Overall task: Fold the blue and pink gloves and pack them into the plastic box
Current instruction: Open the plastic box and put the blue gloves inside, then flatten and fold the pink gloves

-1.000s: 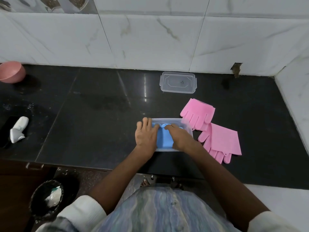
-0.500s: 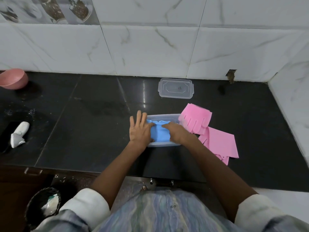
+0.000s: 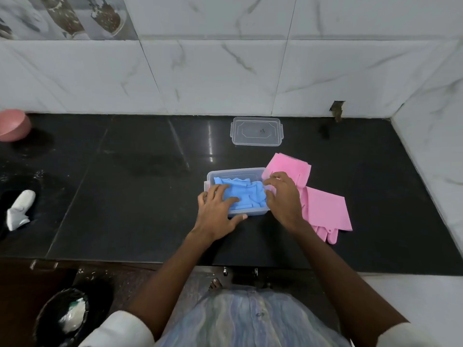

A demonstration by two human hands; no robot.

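The clear plastic box (image 3: 235,172) stands on the black counter just in front of me. Folded blue gloves (image 3: 248,194) lie crumpled inside it. My left hand (image 3: 216,212) rests at the box's near left corner, fingers spread on the blue gloves and thumb along the near wall. My right hand (image 3: 284,197) hovers over the box's right end with fingers bent, holding nothing that I can see. One pink glove (image 3: 294,167) lies flat against the box's far right corner. The other pink glove (image 3: 325,209) lies right of my right hand, fingers pointing toward me.
The box's clear lid (image 3: 256,131) lies by the marble wall behind. A pink bowl (image 3: 12,125) sits at far left, a white cloth (image 3: 20,209) nearer. A side wall (image 3: 436,146) closes the counter's right. A black bin (image 3: 62,319) stands on the floor below left.
My hands have drawn apart over the box: the left slid to the near left corner, the right to the right end. More of the blue gloves shows between them.
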